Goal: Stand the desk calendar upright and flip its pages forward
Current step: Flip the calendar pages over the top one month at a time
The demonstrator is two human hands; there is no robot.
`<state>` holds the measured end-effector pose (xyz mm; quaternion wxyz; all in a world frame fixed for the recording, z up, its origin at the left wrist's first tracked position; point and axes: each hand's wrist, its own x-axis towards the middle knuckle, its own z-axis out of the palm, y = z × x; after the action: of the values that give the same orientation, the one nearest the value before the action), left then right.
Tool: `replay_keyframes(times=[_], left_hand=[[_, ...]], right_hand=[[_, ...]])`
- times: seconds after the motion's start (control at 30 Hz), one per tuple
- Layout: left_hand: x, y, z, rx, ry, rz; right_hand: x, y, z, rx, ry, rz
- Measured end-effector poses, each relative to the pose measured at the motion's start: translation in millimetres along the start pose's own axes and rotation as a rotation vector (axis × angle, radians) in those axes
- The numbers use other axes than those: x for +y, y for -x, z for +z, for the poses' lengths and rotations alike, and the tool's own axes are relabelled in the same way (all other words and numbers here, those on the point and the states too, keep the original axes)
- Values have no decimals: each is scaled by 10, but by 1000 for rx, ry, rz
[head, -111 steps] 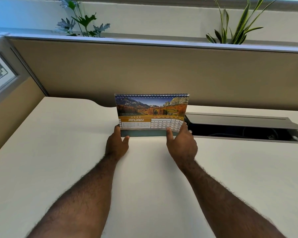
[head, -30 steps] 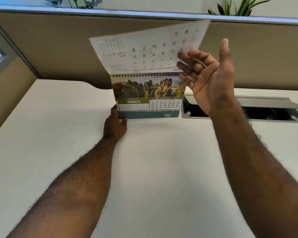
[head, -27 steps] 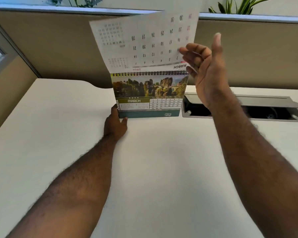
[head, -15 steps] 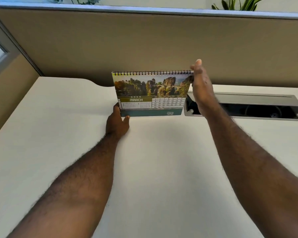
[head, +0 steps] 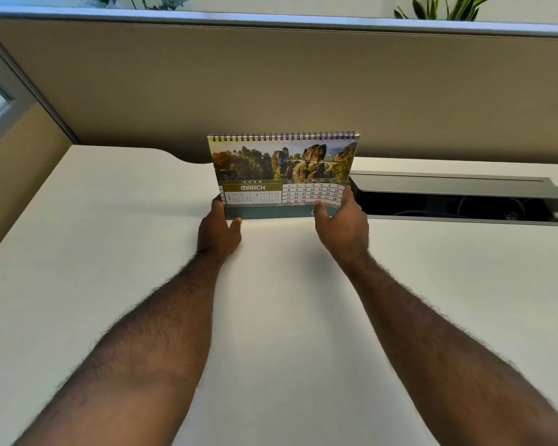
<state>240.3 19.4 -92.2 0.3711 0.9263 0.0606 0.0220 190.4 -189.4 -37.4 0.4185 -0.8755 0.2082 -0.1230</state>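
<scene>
1. the desk calendar (head: 282,175) stands upright near the far edge of the desk (head: 110,252), about in the middle of that edge. its wire rings are on top and the march page faces the person.
2. the left hand (head: 218,231) holds the calendar's bottom left corner. the thumb sits in front of the base and the other fingers go behind, so it looks like a pinch on the base.
3. the right hand (head: 342,225) is at the bottom right corner. its thumb rests on the front of the march page and the fingers curl behind the page edge, so it looks like it is pinching that corner, maybe ready to lift it.
4. an open slot in the desk (head: 458,204) is just beside the calendar, on its right.
5. what could go wrong: if the right hand grabs two pages at once, a month gets skipped. if it pulls too hard, the page could rip at the wire rings. if the left hand lets go, the calendar could tip over or slide toward the open slot.
</scene>
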Motion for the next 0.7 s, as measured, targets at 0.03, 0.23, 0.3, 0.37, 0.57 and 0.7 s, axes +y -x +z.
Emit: replay_keyframes(times=[0.03,0.23,0.3,0.37,0.57,0.7], left_hand=[[0,-2,2,-1,0,-5],[-2,2,-15,20,59,31],[-13,6,-12,23,67,31],[-28,4,-14,21,66,37],[-54,-9,-7,36,118,20],[-54,2,-9,47,29,48]], right_hand=[[14,11,7,45,24,7],[71,-32,-63,163,-188,86],[67,-51,-102,110,-249,90],[27,-58,-178,35,-345,116],[-282,-65,-755,-357,-1008,395],[-471,-167,-1085,-625,-1374,266]])
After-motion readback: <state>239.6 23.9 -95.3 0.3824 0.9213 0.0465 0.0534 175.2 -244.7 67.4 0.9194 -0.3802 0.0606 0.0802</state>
